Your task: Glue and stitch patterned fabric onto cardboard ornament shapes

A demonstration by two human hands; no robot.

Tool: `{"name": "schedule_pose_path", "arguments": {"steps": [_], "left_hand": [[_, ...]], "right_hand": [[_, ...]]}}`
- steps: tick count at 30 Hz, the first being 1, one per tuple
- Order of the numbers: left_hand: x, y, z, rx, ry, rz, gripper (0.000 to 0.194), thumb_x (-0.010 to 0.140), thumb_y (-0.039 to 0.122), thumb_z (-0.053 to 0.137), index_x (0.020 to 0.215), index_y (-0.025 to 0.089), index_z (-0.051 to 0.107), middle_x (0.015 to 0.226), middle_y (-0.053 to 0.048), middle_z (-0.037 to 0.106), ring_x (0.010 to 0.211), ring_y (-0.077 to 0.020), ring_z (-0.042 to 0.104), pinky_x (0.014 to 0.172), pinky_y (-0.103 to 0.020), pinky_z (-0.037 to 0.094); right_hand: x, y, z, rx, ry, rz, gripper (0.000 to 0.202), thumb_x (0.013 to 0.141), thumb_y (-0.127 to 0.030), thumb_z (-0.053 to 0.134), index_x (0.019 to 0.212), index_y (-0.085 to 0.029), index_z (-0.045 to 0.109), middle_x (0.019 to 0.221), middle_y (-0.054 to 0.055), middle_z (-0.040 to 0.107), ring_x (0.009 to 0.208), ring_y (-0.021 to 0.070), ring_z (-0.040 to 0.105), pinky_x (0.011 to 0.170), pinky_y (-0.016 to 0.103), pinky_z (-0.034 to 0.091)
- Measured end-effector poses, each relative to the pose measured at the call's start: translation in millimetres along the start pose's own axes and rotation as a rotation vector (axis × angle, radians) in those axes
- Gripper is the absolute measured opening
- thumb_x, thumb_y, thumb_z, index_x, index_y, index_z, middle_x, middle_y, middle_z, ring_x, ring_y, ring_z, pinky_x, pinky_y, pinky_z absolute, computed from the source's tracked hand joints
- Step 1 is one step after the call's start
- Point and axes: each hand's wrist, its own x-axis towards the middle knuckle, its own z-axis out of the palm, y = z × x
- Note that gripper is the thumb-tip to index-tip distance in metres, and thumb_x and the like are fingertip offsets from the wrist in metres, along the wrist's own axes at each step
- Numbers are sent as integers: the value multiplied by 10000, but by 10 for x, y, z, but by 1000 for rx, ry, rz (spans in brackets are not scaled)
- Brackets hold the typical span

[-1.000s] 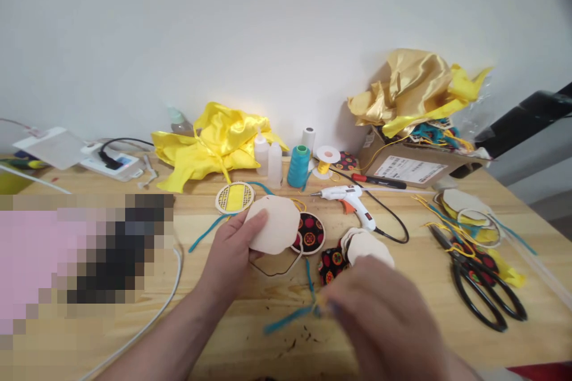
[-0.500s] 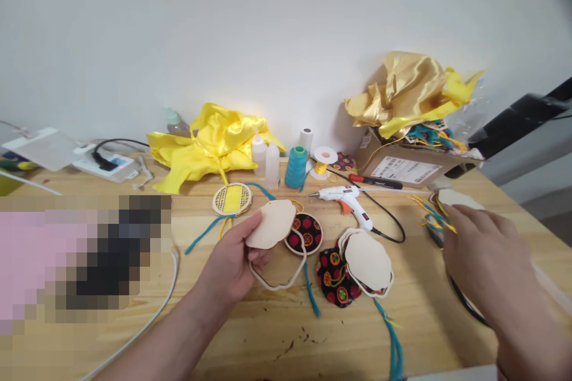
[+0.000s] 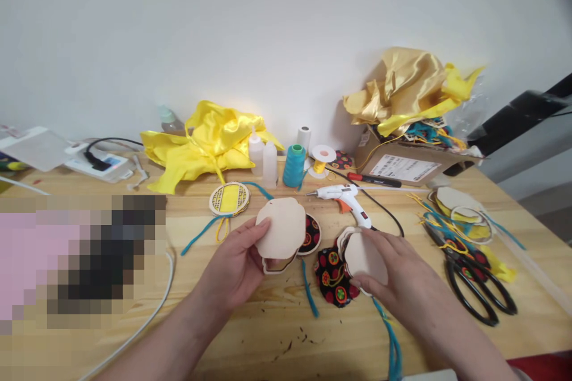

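Observation:
My left hand (image 3: 239,256) is closed on a thin, pale wooden piece with a scalloped edge (image 3: 281,229); a matching open wooden frame (image 3: 279,266) shows beneath it. My right hand (image 3: 393,268) grips the sides of another scalloped wooden piece (image 3: 363,259), on a small stack. Partly under that stack lies dark fabric with a bright flower pattern (image 3: 333,277). Behind the left hand's piece, a round disc covered in red-dotted black fabric (image 3: 311,235) is half hidden. Teal cords (image 3: 393,345) trail towards the front edge.
A white glue gun (image 3: 346,196) lies behind the stack. Black-handled scissors (image 3: 478,292) and more wooden pieces (image 3: 456,196) are on the right. Teal thread (image 3: 294,165), bottles (image 3: 269,165), yellow satin (image 3: 205,143) and a full cardboard box (image 3: 397,161) line the wall.
My right hand has moved left from the pieces by the scissors to the middle stack, uncovering the scissors. In my left hand, the frame now sits mostly behind the solid piece.

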Motion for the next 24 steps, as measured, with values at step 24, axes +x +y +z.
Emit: {"name": "schedule_pose_path", "arguments": {"steps": [24], "left_hand": [[-52, 55, 25, -63, -136, -76, 237, 860, 90, 373, 834, 105, 609, 504, 11, 486, 381, -66, 442, 327, -137, 359]], "right_hand": [[-129, 607, -221, -147, 62, 218, 592, 775, -539, 486, 1190, -118, 525, 1131, 164, 617, 984, 330, 592, 764, 458, 513]]}}
